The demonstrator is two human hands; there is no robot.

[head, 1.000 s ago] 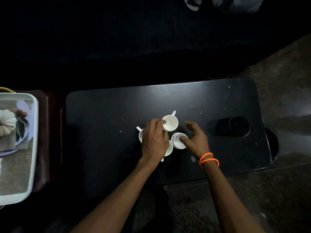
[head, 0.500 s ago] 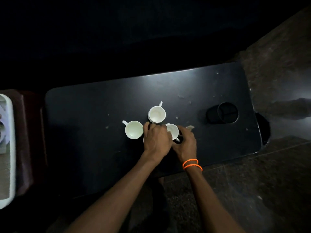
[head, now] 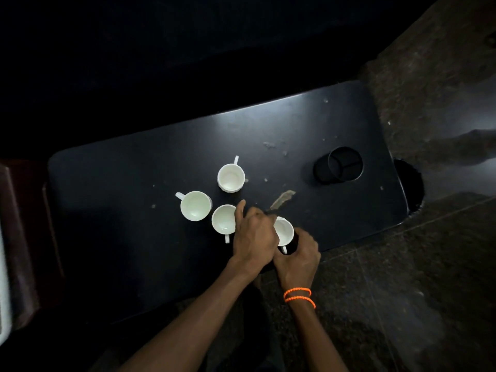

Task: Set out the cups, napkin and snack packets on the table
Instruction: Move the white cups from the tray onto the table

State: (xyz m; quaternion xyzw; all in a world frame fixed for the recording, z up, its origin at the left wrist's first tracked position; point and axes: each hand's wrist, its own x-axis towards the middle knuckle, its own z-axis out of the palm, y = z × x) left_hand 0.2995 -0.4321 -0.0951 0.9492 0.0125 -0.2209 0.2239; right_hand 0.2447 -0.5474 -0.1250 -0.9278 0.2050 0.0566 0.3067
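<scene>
Four white cups, all upright and empty, clustered near the middle of a dark, glossy table (head: 134,183) with rounded corners, seen from above in dim light. Farthest cup (head: 231,177) standing alone, handle pointing away; left cup (head: 195,205) with handle to the left; middle cup (head: 224,219) just beside it, handle pointing toward the viewer; nearest cup (head: 284,232) close to the table's front edge, handle also toward the viewer. Left hand (head: 253,236) lying between the middle and nearest cups, fingers bent over the nearest cup's rim, thumb stretched along the middle cup's side; whether actually gripping, impossible to tell. Right hand (head: 298,260), with orange bands (head: 298,297) at the wrist, curled around the nearest cup's right side and handle. Pale crumbs and a brownish smear (head: 282,199) scattered on the tabletop, right of the cups. Black round divided holder (head: 338,167) well apart, toward the right end. Speckled stone floor (head: 402,291) below and to the right; deep shadow beyond the far edge; dark wooden furniture (head: 18,237) at the far left.
</scene>
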